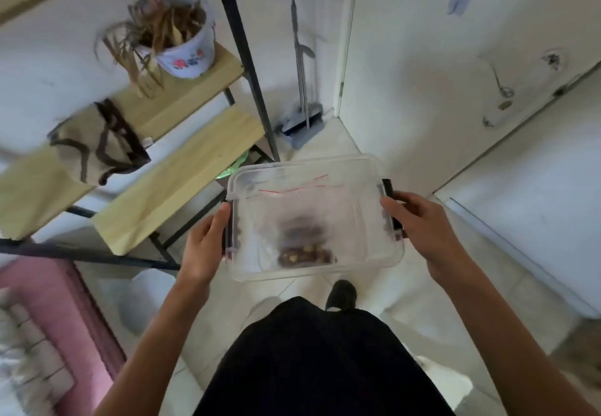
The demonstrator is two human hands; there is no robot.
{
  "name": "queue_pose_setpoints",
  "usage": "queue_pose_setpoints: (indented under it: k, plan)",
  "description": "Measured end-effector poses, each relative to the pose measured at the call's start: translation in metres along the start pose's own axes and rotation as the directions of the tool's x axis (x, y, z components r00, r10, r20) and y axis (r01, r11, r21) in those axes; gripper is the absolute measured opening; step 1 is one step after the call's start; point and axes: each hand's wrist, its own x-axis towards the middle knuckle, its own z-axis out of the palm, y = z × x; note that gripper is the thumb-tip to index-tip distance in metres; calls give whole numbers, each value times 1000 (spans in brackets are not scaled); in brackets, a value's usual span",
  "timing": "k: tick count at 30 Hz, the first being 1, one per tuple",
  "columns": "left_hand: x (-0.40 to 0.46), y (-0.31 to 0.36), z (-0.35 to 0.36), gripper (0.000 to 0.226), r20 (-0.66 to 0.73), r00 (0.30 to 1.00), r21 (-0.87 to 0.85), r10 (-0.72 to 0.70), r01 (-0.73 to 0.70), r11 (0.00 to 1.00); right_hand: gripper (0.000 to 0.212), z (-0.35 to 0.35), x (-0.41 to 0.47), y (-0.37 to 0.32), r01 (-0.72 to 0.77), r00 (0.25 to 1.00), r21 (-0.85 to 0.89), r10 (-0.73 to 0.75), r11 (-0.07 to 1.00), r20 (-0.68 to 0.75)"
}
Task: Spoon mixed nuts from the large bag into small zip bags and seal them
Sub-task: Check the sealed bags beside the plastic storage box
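Note:
I hold a clear plastic lidded container [357,174] in front of me above the floor. My left hand [208,243] grips its left side by the dark latch. My right hand [419,223] grips the right side by the other latch. Through the lid I see a bag of mixed nuts [305,253] lying near the front, and small clear zip bags with red seal lines [292,187] toward the back. No spoon is visible. The picture is blurred by motion.
A black metal shelf with wooden boards [175,174] stands at the left, carrying a white pot with a dried plant [182,47] and a cloth bag [94,145]. A dustpan and broom [302,119] lean in the corner. A door [439,57] and white cabinet [536,207] are at the right.

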Motion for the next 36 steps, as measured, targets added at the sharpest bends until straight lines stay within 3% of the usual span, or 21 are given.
queue_pose_setpoints:
  k: [9,15,21,26,29,33,36]
  plan:
    - [49,14,-7,63,-259,958,-168,-120,78,983,21,48,123,-86,99,964,-153,-56,983,260]
    - [102,53,-27,40,-387,915,-251,-115,15,968,23,107,194,-149,165,927,-221,-74,961,368]
    - [135,142,-71,53,-442,897,-220,28,-138,966,21,158,239,-253,244,874,-132,-159,961,460]
    - [140,220,-110,57,-522,842,-216,135,-284,934,46,189,247,-351,355,781,-36,-276,934,560]
    - [142,261,-132,70,-547,815,-197,191,-348,917,40,202,247,-403,409,703,37,-341,912,624]
    - [149,315,-161,57,-510,798,-183,320,-464,866,44,228,245,-460,480,644,46,-388,876,659]
    - [167,351,-184,44,-559,763,-173,326,-491,854,37,258,247,-495,525,606,49,-414,850,679]
